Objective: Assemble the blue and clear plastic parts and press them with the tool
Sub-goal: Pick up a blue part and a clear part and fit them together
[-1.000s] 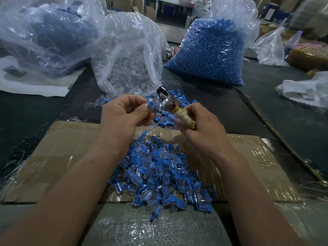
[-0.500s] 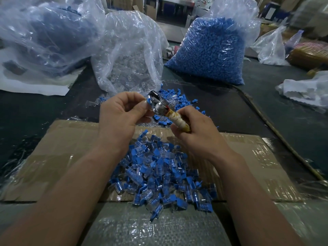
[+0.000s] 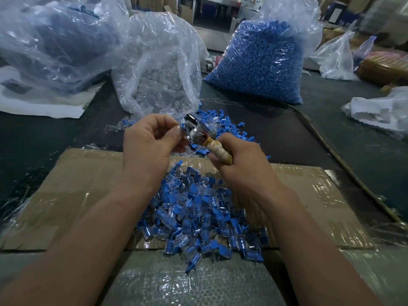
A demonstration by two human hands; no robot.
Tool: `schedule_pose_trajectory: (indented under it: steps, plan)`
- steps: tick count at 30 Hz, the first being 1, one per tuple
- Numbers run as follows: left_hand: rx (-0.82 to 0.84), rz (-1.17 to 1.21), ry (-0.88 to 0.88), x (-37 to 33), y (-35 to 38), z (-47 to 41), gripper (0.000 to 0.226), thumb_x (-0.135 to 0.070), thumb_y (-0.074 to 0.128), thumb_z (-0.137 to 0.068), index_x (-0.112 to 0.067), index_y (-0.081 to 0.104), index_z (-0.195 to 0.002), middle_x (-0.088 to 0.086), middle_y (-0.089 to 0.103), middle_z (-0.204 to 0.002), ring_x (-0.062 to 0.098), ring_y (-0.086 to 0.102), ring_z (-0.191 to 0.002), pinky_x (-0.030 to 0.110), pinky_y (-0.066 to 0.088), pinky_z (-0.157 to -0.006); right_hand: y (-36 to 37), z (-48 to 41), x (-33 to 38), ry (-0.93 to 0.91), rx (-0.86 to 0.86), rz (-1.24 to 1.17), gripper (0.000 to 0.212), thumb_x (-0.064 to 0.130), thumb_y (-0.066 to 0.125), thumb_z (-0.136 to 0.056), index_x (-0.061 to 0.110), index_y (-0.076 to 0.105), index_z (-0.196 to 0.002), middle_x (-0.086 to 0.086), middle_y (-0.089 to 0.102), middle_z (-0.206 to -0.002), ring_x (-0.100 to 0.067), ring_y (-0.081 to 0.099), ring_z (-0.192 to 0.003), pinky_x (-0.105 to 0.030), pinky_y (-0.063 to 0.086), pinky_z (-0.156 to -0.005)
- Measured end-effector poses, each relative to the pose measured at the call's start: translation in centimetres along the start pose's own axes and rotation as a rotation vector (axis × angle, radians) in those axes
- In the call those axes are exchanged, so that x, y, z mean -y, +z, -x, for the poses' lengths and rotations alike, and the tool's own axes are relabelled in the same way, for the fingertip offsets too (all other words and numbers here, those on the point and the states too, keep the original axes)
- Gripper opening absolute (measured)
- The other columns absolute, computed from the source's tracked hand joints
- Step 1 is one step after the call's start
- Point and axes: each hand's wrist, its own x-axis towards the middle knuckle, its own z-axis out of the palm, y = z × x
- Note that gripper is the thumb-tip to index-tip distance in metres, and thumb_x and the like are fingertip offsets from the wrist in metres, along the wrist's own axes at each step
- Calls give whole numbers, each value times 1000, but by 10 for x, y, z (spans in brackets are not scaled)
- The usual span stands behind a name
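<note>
The left hand (image 3: 146, 140) pinches a small blue and clear plastic part (image 3: 182, 127) against the metal-headed, tape-wrapped tool (image 3: 206, 140) gripped by the right hand (image 3: 245, 171).

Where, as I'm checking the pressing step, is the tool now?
Head view, centre: the tool is gripped in the right hand, its metal head at the blue part pinched by the left hand, above the pile of assembled parts.

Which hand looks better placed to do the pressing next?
The right hand, probably: it grips the tool by its wrapped handle, metal head at the blue part pinched in the left hand.
</note>
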Motion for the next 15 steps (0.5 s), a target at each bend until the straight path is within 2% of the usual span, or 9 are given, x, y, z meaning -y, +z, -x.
schedule_pose_trajectory:
  steps: [6, 9, 12, 15]
  plan:
    - [-8, -15, -15, 0, 0, 0, 13, 4, 57, -84, -8, 58, -79, 3, 62, -69, 2, 62, -54, 12, 49, -55, 1, -1, 1, 8, -14, 5, 7, 25, 61, -86, 22, 55, -88, 5, 56, -78, -17, 53, -74, -36, 47, -68]
    - [-27, 4, -49, 1, -1, -1, 15, 5, 58, -84, -8, 59, -78, 1, 62, -66, 3, 62, -53, 14, 51, -54, 2, -2, 0, -8, -13, -16, 14, 25, 62, -85, 18, 59, -97, 3, 58, -85, -16, 53, -78, -31, 45, -69]
    - [-61, 46, -86, 0, -5, -4, 16, 4, 59, -83, -10, 60, -76, -5, 64, -59, 4, 63, -54, 16, 52, -53, -1, -3, -4, -17, -20, -17, 17, 21, 64, -83, 18, 61, -99, 7, 56, -83, -12, 51, -76, -25, 39, -65]
    - [-81, 83, -112, -4, -12, -7, 16, 2, 60, -83, -12, 61, -76, -7, 66, -57, 6, 63, -54, 17, 52, -51, -4, -4, -12, 26, 20, 42, 25, 23, 68, -80, 21, 61, -104, 7, 59, -88, -13, 54, -81, -27, 43, -69]
